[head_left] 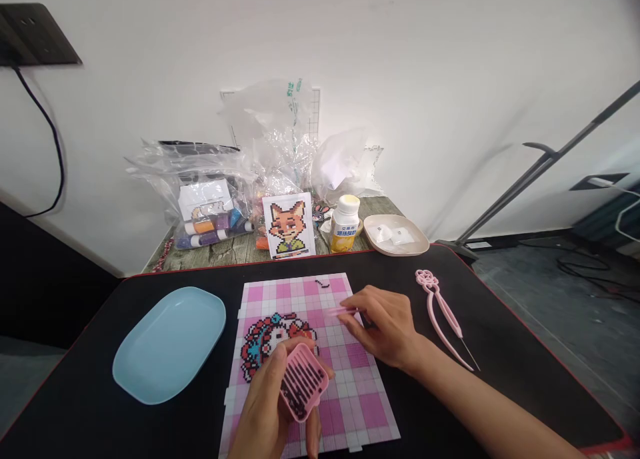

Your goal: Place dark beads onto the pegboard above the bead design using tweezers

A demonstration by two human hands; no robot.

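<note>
- Black desk mat (170, 432) under everything in use.
- Pink-and-white checked bead board (360, 379), lying on it.
- Pale blue plate (169, 344), left of the board.
- Right hand (385, 324): thumb and index finger pinched nearly together on a slim pink tool (334, 311), above the board.
- Left hand (265, 396): fingers curled round a pink ridged bead tray (303, 350), tilted over the board's near part.
- Dark beads (295, 404), lying in the tray's grooves.
</note>
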